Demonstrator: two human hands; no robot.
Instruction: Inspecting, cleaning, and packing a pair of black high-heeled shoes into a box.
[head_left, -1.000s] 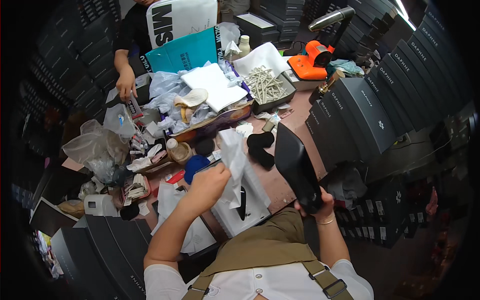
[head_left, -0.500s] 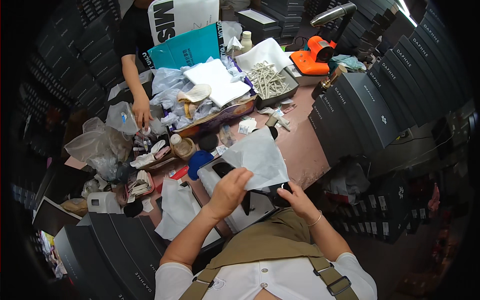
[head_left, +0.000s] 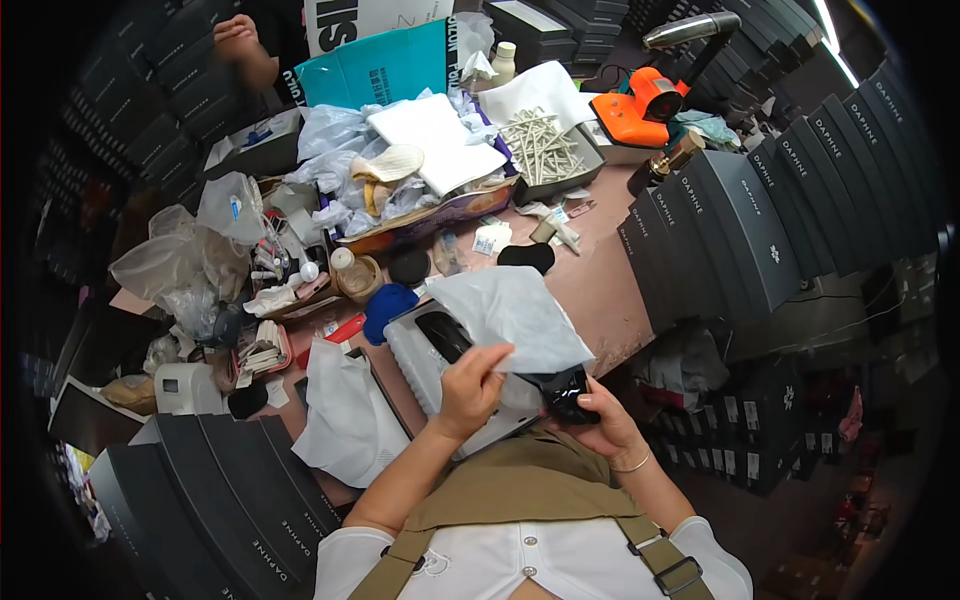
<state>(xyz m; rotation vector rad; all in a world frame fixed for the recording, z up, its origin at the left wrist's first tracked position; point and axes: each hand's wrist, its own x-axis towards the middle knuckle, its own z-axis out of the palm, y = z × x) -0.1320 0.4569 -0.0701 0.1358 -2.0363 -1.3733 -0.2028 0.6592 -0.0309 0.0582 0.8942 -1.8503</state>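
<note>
White tissue paper (head_left: 510,318), black shoe (head_left: 562,390)

Black shoe (head_left: 560,385) now lowered under white tissue (head_left: 510,315)

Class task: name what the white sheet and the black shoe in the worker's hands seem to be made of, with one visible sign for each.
White sheet: probably thin tissue paper, matte; it creases and drapes softly where the left hand pinches it. Black shoe: likely glossy leather or a synthetic look-alike; it glints beside the right hand. Which one cannot be told.
</note>
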